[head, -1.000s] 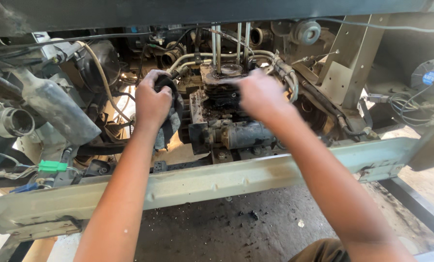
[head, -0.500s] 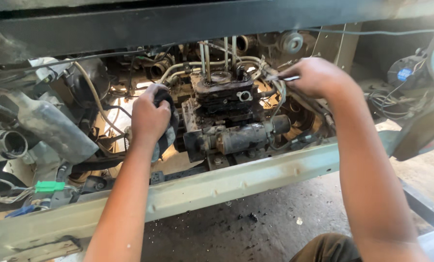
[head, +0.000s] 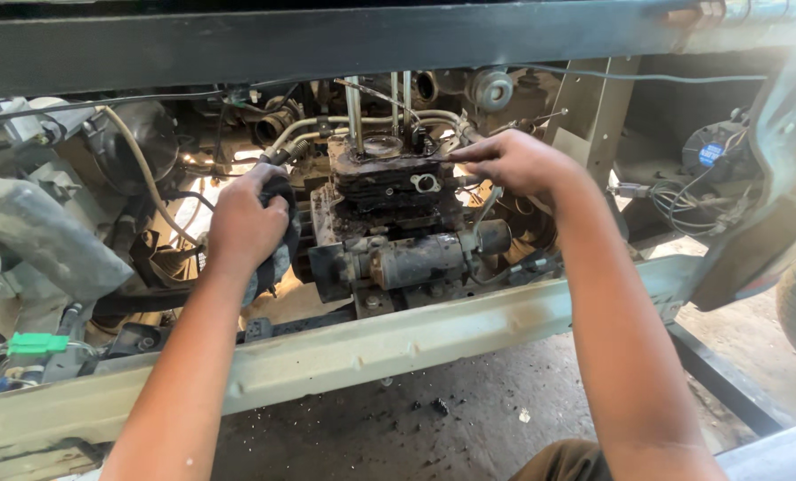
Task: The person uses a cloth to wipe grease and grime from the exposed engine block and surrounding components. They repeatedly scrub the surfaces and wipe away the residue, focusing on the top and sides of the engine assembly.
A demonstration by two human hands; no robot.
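- Engine [head: 389, 191] sits in the middle of the open bay, dark and greasy, behind the pale frame rail [head: 398, 343] that runs across in front of us.
- Our left hand [head: 247, 223] is at the engine's left side, its grip closed around a dark rag [head: 278, 258] that hangs below the palm and lies against the block.
- Our right hand [head: 509, 160] reaches in at the engine's upper right corner; the fingers point left and touch the edge of the top, loosely curled, and we cannot tell whether they hold anything.
- Studs [head: 353, 111] stand upright from the engine's top, between our two hands.
- A cylindrical starter [head: 416, 258] lies crosswise low on the front of the engine, just above the rail.
- A green connector [head: 35, 343] sits far left, near the rail and well apart from the left hand.
- A blue-capped part [head: 711, 153] with wires sits far right, beyond the right forearm.
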